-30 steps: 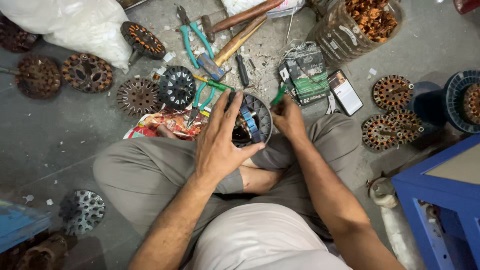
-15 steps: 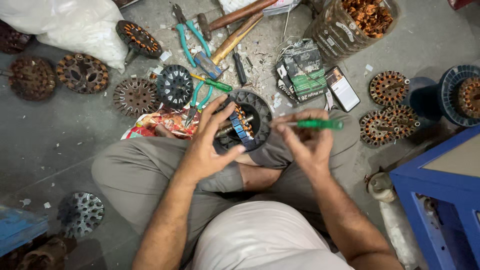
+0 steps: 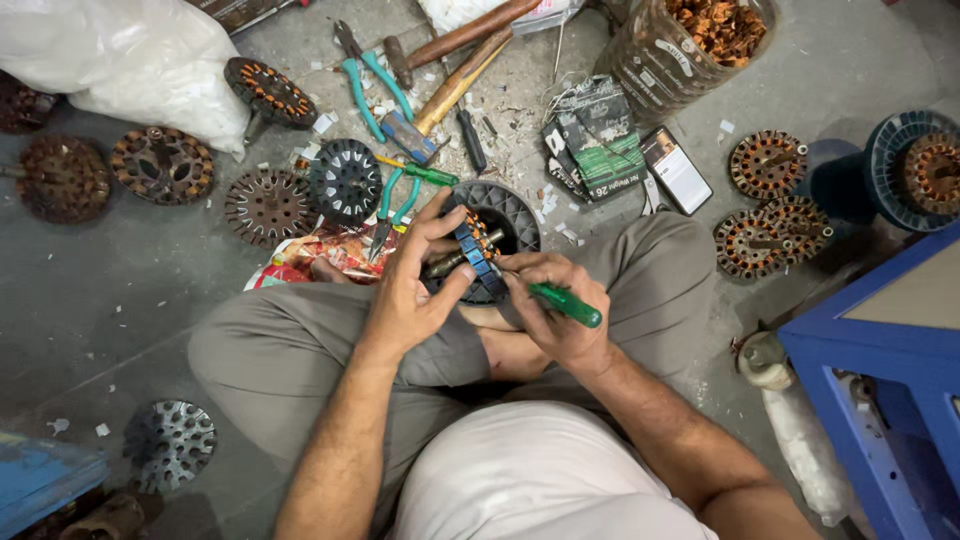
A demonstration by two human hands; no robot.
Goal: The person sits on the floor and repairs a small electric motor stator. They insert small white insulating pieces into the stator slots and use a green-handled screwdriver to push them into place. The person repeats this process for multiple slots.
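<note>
Round copper-wound motor stator [image 3: 487,243] worked over the lap.
The left hand [image 3: 410,285] curled around the stator's rim to steady it; the right hand [image 3: 555,310] gripped a green-handled screwdriver [image 3: 565,303], tip at the windings.

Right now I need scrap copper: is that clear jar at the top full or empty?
Nearly full: the jar shows brown scrap pieces heaped to its open mouth.

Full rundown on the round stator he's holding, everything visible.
The stator is a round dark ring with radial slots, part-wound with orange-copper coils and blue inserts, a metal shaft through its middle. It is tilted on edge above the person's crossed legs. The left hand grips its left side; the right hand holds a green-handled screwdriver with its tip at the windings.
</note>
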